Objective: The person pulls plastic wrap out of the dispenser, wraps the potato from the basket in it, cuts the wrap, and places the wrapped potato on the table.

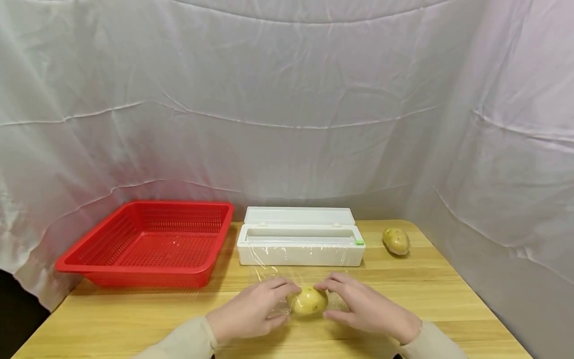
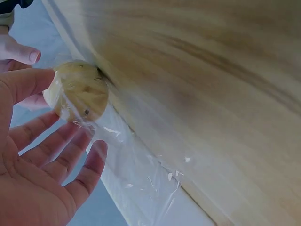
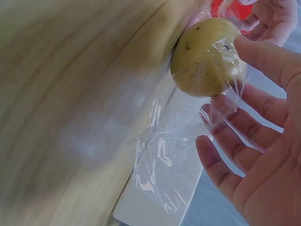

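A yellow potato [image 1: 307, 300] sits on the wooden table between my two hands, with clear cling film [image 3: 162, 155] over it. The film stretches back from the potato to a white cling film box [image 1: 301, 252] with its lid raised. My left hand [image 1: 256, 309] is at the potato's left side, its fingers loosely spread and fingertips at the film. On the opposite side, my right hand [image 1: 365, 306] mirrors it, thumb and index near the potato [image 3: 207, 59]. In the left wrist view, the left thumb [image 2: 33, 82] meets the film-covered potato [image 2: 82, 92].
A red plastic basket [image 1: 143, 271] stands at the back left. Another potato [image 1: 396, 241], which looks wrapped in film, lies at the back right. A green slider [image 1: 359, 242] shows on the box's right end. Pale cloth [image 1: 287, 99] hangs behind the table.
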{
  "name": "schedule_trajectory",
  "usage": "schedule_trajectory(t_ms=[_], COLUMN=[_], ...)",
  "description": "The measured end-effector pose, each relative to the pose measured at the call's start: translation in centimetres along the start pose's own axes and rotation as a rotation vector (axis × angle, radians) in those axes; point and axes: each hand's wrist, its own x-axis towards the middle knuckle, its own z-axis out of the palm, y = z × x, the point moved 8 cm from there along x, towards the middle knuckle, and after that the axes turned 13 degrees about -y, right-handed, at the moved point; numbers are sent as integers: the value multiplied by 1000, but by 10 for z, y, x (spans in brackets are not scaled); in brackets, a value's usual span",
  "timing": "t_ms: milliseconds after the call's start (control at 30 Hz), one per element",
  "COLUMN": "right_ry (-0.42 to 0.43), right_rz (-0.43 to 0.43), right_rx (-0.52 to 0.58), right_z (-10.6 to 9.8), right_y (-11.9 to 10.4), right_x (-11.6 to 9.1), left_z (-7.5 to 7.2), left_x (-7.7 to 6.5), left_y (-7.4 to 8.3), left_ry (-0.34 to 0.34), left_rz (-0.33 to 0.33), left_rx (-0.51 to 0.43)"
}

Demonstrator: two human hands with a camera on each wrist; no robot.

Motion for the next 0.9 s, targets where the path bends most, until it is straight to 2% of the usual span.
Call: schedule_trajectory(t_ms=[267, 367, 600, 900], right_ry=[0, -6, 4, -56], right_rz=[23, 47, 40, 63], right_rx=[9, 15, 26, 100], right_z=[1, 1, 2, 3], right_y=[9, 14, 22, 33], right_x=[16, 21, 31, 40], left_z=[7, 8, 11, 18], left_x=[9, 12, 19, 25], left_y=[-19, -23, -33, -46], left_ry=[-80, -91, -125, -135], left_rz=[-90, -102, -156, -184], left_rx=[-163, -202, -282, -382])
